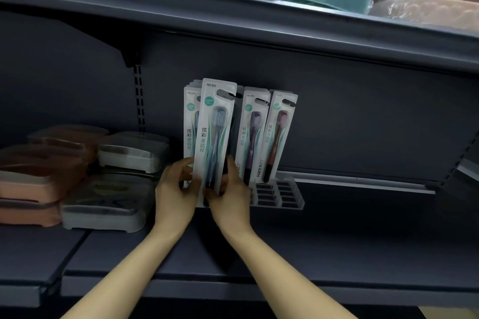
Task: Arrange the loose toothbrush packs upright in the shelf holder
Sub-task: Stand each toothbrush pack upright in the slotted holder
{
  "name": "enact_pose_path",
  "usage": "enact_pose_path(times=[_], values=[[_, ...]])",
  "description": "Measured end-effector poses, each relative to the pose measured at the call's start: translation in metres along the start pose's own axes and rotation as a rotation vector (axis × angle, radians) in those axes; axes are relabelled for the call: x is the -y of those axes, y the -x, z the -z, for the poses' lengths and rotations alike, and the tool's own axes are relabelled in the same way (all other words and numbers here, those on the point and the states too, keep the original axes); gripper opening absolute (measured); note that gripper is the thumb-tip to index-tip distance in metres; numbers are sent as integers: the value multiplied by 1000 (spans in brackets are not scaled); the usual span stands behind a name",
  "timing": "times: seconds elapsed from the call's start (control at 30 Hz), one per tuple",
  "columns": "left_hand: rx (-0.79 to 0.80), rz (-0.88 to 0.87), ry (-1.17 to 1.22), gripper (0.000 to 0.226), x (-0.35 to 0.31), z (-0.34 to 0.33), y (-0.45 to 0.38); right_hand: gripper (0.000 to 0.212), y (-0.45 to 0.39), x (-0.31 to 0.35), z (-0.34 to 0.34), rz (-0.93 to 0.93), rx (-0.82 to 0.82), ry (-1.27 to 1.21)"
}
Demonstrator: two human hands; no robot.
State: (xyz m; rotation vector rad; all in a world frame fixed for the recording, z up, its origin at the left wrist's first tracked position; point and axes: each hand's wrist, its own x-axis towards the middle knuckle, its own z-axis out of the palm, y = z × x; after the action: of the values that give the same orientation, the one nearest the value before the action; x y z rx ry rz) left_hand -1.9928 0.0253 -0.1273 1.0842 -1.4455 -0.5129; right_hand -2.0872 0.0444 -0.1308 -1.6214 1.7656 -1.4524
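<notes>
On the dark shelf [337, 228], a clear slotted holder [285, 193] carried upright rows of toothbrush packs [252, 132]. Both hands worked its left end: the left hand [175, 189] and right hand [229, 193] pinched the lower edges of a blue-brush pack [215, 132], tilted slightly. Seating seemed underway; next, its foot likely needed guiding straight down into a slot.

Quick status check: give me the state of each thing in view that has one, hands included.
Left hand: grips front pack's lower left edge.
Right hand: grips its lower right edge.
Front pack: held upright, tilted slightly right, at the holder's front.
Purple pack: standing in holder.
Brown pack: standing, leaning right.
Holder: front right slots empty.
</notes>
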Motion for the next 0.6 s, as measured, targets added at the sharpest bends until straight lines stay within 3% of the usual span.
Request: enact_pose_path(times=[0.17, 0.6], values=[[37, 31, 12, 46, 16, -2, -2, 44, -3, -1, -10, -43, -22, -24], [50, 51, -24, 48, 30, 1, -7, 44, -4, -3, -28, -10, -5, 44]])
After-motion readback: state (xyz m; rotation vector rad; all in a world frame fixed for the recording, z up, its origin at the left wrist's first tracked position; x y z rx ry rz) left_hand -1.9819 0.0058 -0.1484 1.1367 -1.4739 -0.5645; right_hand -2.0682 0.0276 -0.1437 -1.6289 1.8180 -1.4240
